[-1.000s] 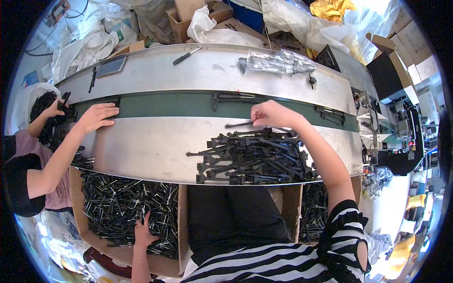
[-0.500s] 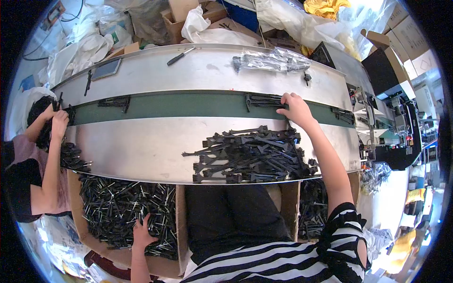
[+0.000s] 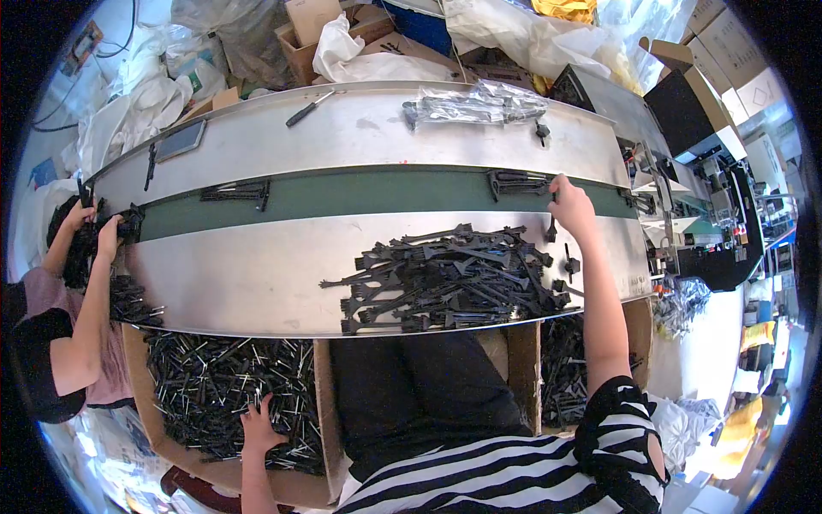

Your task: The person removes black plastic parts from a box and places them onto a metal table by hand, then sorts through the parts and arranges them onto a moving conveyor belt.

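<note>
My right hand (image 3: 572, 207) is closed in a pinch over the near edge of the green belt (image 3: 368, 190). A black stick with a flared end (image 3: 550, 230) hangs from its fingertips. Just left of these fingers, a small bundle of black sticks (image 3: 518, 183) lies on the belt. Below is a large pile of similar black sticks (image 3: 454, 278) on the metal table. My left hand (image 3: 261, 428) rests with fingers spread on black pieces with shiny metal rods (image 3: 223, 385), which fill a cardboard box (image 3: 324, 411). No held piece shows in it.
Another person's hands (image 3: 109, 236) handle black pieces at the far left. A second bundle (image 3: 235, 194) lies on the belt. Along the back ledge are a screwdriver (image 3: 308, 110), a flat grey device (image 3: 181, 141) and a plastic-wrapped pack (image 3: 475, 107). Another box (image 3: 569, 377) stands right of my legs.
The belt bundles have shifted right. My right hand has moved slightly right, off the bundle, and a hanging stick now shows below it. The left hand stays in the box.
</note>
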The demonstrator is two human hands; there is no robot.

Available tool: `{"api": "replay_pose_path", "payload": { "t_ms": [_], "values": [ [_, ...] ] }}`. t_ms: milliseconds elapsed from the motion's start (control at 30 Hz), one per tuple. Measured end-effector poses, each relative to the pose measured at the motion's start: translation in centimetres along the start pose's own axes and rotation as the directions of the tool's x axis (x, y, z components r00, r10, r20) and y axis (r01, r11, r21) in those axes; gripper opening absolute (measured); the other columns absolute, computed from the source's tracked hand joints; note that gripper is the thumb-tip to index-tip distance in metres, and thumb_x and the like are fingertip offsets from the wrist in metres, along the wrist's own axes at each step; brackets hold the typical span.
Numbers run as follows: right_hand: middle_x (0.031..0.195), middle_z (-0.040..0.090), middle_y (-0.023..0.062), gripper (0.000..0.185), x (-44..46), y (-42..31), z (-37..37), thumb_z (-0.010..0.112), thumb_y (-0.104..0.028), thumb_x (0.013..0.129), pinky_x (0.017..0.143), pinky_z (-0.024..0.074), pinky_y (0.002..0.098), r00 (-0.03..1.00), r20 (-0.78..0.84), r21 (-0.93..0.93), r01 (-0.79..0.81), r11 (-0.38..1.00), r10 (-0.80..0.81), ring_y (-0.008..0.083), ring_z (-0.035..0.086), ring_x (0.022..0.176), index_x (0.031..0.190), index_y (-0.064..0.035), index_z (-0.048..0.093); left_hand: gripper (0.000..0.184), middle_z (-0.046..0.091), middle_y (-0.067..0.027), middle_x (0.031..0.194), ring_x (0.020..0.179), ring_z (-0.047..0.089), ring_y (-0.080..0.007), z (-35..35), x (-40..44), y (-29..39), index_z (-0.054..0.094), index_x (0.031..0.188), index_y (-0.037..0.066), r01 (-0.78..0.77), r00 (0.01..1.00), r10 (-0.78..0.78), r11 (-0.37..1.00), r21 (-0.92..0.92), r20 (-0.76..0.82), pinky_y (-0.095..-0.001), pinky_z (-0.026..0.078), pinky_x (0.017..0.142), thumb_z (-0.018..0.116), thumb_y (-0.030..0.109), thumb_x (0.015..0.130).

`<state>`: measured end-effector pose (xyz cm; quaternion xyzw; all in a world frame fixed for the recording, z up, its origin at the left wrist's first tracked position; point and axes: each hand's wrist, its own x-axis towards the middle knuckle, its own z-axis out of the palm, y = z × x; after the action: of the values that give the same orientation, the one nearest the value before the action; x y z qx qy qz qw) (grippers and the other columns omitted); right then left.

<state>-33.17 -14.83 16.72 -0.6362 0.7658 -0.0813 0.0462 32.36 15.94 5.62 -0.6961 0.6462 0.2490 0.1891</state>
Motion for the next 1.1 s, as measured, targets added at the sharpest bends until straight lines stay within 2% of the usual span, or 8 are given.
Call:
{"api": "replay_pose_path", "payload": {
  "t_ms": [133, 167, 267, 367, 467, 600, 933, 1100],
  "values": [
    [0.079, 0.062, 0.0188, 0.026, -0.2, 1.9, -0.4, 0.059, -0.004, 0.074, 0.069, 0.0465, 0.0473, 0.998, -0.050, 0.147, 0.040, 0.988, -0.033, 0.0373, 0.061, 0.081, 0.096, -0.0059, 0.045, 0.119, 0.036, -0.0323, 0.126, 0.109, 0.045, -0.0478, 0.3, 0.5, -0.5, 0.021, 0.138, 0.023, -0.004, 0.999, 0.006, 0.999, -0.046, 0.035, -0.0520, 0.037, 0.093, 0.087, 0.026, 0.039],
    [0.079, 0.062, 0.0191, 0.024, -0.3, 2.0, -0.1, 0.057, -0.002, 0.077, 0.066, 0.0460, 0.0454, 0.978, -0.170, 0.200, 0.156, 0.967, -0.123, 0.0365, 0.061, 0.076, 0.096, -0.0049, 0.043, 0.119, 0.035, -0.0332, 0.127, 0.108, 0.046, -0.0484, 0.1, 0.5, -0.4, 0.021, 0.138, 0.023, 0.008, 0.998, -0.005, 0.998, -0.066, 0.055, -0.0519, 0.039, 0.091, 0.087, 0.026, 0.039],
    [0.080, 0.062, 0.0188, 0.023, -0.6, 1.1, -1.1, 0.057, -0.001, 0.078, 0.064, 0.0467, 0.0418, 0.992, -0.074, 0.354, 0.119, 0.928, -0.099, 0.0351, 0.062, 0.072, 0.096, -0.0043, 0.042, 0.118, 0.036, -0.0336, 0.125, 0.102, 0.050, -0.0493, 0.0, 0.1, 0.3, 0.021, 0.138, 0.022, 0.038, 0.999, -0.037, 0.998, -0.051, 0.025, -0.0501, 0.045, 0.085, 0.087, 0.025, 0.040],
    [0.081, 0.064, 0.0178, 0.026, -1.4, 0.2, -1.4, 0.058, -0.001, 0.079, 0.063, 0.0473, 0.0389, 0.982, -0.071, 0.378, 0.188, 0.907, -0.174, 0.0332, 0.063, 0.070, 0.101, -0.0042, 0.044, 0.117, 0.036, -0.0341, 0.125, 0.100, 0.051, -0.0500, 0.5, -0.6, 1.1, 0.021, 0.138, 0.023, 0.019, 0.997, -0.024, 0.998, -0.061, -0.074, -0.0495, 0.046, 0.085, 0.087, 0.024, 0.042],
    [0.080, 0.065, 0.0163, 0.030, -2.1, -0.4, -1.6, 0.059, -0.002, 0.078, 0.063, 0.0476, 0.0380, 0.971, 0.010, 0.394, 0.215, 0.894, -0.238, 0.0320, 0.064, 0.071, 0.105, -0.0044, 0.045, 0.115, 0.034, -0.0359, 0.127, 0.102, 0.050, -0.0511, 0.0, -0.6, 1.4, 0.022, 0.138, 0.024, 0.055, 0.998, -0.058, 0.996, -0.076, -0.031, -0.0496, 0.046, 0.086, 0.086, 0.021, 0.043],
    [0.082, 0.067, 0.0140, 0.021, -2.6, -0.2, -0.7, 0.062, -0.005, 0.077, 0.065, 0.0496, 0.0351, 0.945, 0.017, 0.393, 0.294, 0.871, -0.327, 0.0286, 0.065, 0.073, 0.098, -0.0031, 0.059, 0.113, 0.028, -0.0397, 0.131, 0.105, 0.050, -0.0524, -1.2, 0.1, 1.1, 0.021, 0.139, 0.029, 0.091, 0.994, -0.074, 0.971, -0.220, 0.085, -0.0485, 0.047, 0.087, 0.084, 0.018, 0.045],
    [0.078, 0.066, 0.0128, 0.019, -2.3, 0.0, -0.7, 0.064, -0.006, 0.076, 0.066, 0.0492, 0.0335, 0.946, 0.045, 0.343, 0.286, 0.895, -0.320, 0.0254, 0.063, 0.069, 0.094, -0.0033, 0.063, 0.105, 0.034, -0.0342, 0.130, 0.099, 0.053, -0.0502, -0.8, -1.6, 1.8, 0.026, 0.136, 0.026, 0.071, 0.997, -0.072, 0.977, -0.202, 0.003, -0.0479, 0.048, 0.086, 0.083, 0.017, 0.049],
    [0.078, 0.062, 0.0115, 0.020, -2.6, -0.5, -0.6, 0.066, -0.006, 0.073, 0.066, 0.0482, 0.0334, 0.955, 0.085, 0.378, 0.234, 0.896, -0.286, 0.0238, 0.060, 0.069, 0.093, -0.0037, 0.064, 0.102, 0.042, -0.0300, 0.120, 0.095, 0.055, -0.0495, -1.7, -1.1, 1.8, 0.030, 0.133, 0.025, 0.021, 1.000, -0.022, 0.973, -0.228, -0.003, -0.0487, 0.050, 0.083, 0.083, 0.017, 0.047]
  ]
}}
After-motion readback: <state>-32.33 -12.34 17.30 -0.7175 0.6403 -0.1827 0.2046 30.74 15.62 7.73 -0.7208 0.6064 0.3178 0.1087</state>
